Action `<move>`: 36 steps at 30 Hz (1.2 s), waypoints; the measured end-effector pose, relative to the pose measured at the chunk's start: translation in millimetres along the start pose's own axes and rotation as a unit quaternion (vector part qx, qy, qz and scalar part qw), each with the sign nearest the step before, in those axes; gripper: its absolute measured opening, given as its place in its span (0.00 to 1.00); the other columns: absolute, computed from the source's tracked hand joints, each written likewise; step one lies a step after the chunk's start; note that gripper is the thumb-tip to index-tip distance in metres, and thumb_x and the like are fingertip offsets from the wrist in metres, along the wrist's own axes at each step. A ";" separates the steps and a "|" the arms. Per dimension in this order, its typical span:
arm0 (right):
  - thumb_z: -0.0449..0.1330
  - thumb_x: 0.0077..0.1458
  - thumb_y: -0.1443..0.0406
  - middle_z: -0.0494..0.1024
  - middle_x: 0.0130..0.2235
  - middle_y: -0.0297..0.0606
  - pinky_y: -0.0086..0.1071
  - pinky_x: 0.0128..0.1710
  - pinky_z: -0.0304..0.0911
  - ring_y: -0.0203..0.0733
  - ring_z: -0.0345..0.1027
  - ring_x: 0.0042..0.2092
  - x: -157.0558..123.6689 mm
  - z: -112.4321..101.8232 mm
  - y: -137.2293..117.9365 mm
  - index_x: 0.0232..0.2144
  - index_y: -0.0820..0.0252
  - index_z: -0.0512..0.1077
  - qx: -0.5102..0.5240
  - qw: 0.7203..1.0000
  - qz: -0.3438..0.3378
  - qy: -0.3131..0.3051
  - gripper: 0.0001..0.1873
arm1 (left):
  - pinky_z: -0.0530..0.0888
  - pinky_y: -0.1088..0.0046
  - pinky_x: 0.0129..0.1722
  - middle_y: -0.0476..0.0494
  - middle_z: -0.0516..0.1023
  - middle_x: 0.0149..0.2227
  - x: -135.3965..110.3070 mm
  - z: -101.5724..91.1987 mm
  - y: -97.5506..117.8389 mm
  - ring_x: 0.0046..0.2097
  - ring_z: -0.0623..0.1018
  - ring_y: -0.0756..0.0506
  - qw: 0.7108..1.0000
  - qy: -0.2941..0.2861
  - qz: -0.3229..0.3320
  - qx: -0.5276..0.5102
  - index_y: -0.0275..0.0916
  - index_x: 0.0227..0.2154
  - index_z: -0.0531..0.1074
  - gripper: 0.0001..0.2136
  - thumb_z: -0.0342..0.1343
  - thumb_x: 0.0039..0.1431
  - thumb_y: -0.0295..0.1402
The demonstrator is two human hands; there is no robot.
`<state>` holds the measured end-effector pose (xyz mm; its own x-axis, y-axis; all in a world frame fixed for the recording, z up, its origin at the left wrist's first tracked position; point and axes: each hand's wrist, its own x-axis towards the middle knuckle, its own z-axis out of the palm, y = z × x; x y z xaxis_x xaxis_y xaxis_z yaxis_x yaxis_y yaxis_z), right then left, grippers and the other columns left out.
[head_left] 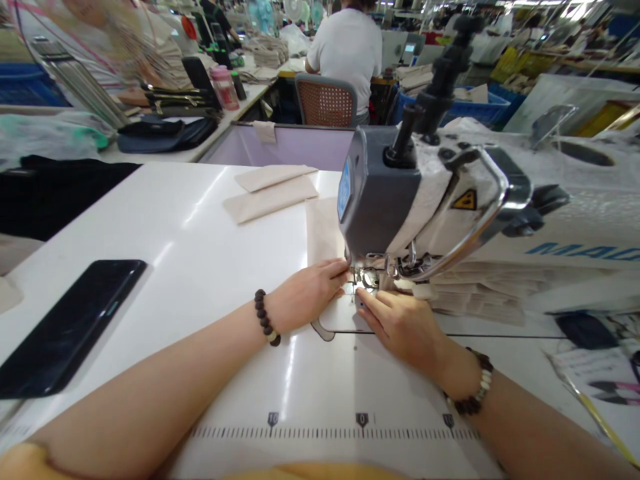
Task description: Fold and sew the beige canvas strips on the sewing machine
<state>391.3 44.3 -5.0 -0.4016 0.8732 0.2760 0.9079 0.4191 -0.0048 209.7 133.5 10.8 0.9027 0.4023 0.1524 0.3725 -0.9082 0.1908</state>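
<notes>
A sewing machine [383, 193] stands right of centre, its presser foot [367, 277] low over the metal plate. My left hand [313, 293] is at the left of the foot, fingers together and closed at the near edge of a beige fabric piece [323, 230]. That piece lies flat along the left of the machine head. My right hand [405, 327] rests just right of and in front of the foot, fingers stretched out and index fingertip close to the needle area. Fabric under the foot is mostly hidden by my fingers and the machine.
Folded beige pieces [275, 193] lie on the white table [215, 280] behind my left hand. A black phone [75, 327] is at the left. More beige fabric [485, 293] lies under the machine arm. Yellow-handled tweezers [595, 413] are at the right. A person [345, 50] sits ahead.
</notes>
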 end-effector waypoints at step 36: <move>0.40 0.66 0.59 0.70 0.23 0.34 0.32 0.25 0.45 0.34 0.59 0.24 -11.1 -19.9 10.9 0.34 0.60 0.74 0.163 0.971 -0.165 -0.061 0.24 | 0.72 0.68 0.41 0.39 0.71 0.35 -20.2 -21.1 50.3 0.39 0.70 0.44 0.987 -0.141 0.076 -0.032 0.30 0.37 0.69 0.10 0.43 0.63 0.25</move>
<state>408.0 34.2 11.0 -0.6933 0.6929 0.1977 0.6492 0.7198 -0.2459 205.7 82.1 37.8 0.9743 0.2067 -0.0899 0.2229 -0.9427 0.2481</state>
